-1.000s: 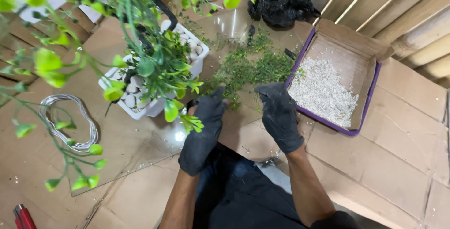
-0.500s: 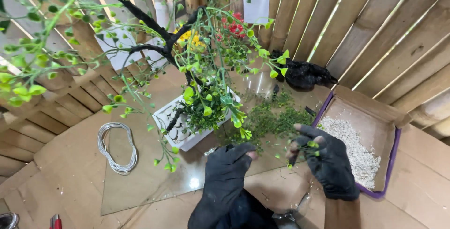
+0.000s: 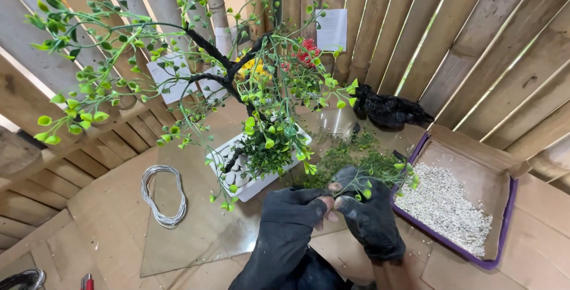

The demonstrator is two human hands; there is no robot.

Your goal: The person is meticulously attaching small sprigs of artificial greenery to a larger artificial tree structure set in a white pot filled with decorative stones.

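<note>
Both my hands wear black fingerless gloves and meet in front of me at the bottom middle. My right hand (image 3: 371, 218) pinches a thin green leafy sprig (image 3: 383, 174) that sticks up and to the right. My left hand (image 3: 291, 213) touches the sprig's lower end with its fingertips. Just beyond them stands an artificial tree with a black trunk (image 3: 228, 82) and light green leaves, planted in a white rectangular pot (image 3: 261, 186) filled with white pebbles. A pile of loose green sprigs (image 3: 350, 153) lies on the glass sheet behind my hands.
An open cardboard box with purple sides (image 3: 469, 198) holds white gravel at the right. A black bag (image 3: 389, 109) lies by the bamboo wall. A coil of white wire (image 3: 163, 195) rests at the left. Red-handled tool (image 3: 87, 281) sits at the bottom left edge.
My view has tilted up from the table to the tree and wall. My hands lifted off the glass, came together, and the right one took up a green sprig.
</note>
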